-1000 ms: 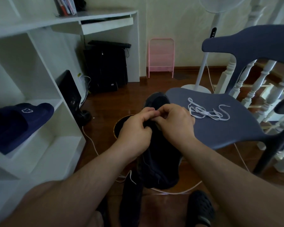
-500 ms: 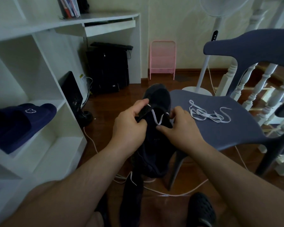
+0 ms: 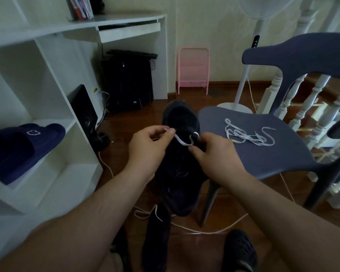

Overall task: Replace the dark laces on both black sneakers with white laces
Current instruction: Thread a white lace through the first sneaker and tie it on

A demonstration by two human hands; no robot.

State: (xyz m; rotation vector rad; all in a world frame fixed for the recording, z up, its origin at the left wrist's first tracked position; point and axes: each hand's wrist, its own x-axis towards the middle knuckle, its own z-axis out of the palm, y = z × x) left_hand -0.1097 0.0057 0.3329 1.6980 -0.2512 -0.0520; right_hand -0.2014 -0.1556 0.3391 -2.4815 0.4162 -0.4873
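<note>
Head view, frame centre: the left hand (image 3: 147, 152) pinches a white lace (image 3: 182, 140) over a black sneaker (image 3: 180, 173) — fingers curled. The right hand (image 3: 214, 156) pinches that lace's other end; a spare lace (image 3: 247, 135) lies right of centre on the chair (image 3: 283, 154).

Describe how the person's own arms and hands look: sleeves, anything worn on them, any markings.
Both forearms are bare up to the bottom edge of the picture, with no sleeve in view. The left hand and the right hand wear no gloves; no watch, bracelet or ring shows on the wrists or fingers. No markings can be made out in the dim light.

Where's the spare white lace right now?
In the head view, the spare white lace lies loose on the blue chair seat, right of the black sneaker and the right hand.
</note>
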